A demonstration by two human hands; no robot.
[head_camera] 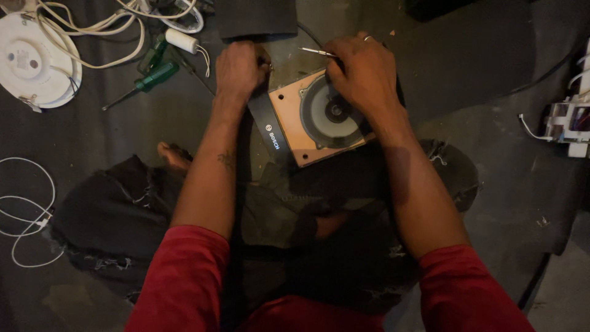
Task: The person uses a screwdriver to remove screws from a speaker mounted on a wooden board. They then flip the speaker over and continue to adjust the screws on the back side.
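A square appliance base [294, 132] lies upside down on the floor before me, with an orange-tan plate, a round grey metal disc [322, 110] in its middle and a black rim. My left hand [239, 67] is closed over the far left corner of this base. My right hand [362, 71] rests over the disc's upper right and pinches a thin metal tool [316, 52] whose tip points left. Red sleeves cover both upper arms.
Two green-handled screwdrivers [153, 74] lie at the upper left beside white cables [98, 37] and a round white device [31, 61]. A white wire [27, 209] loops at the left. White parts with wires [568, 123] sit at the right edge. A dark pad [255, 18] lies above.
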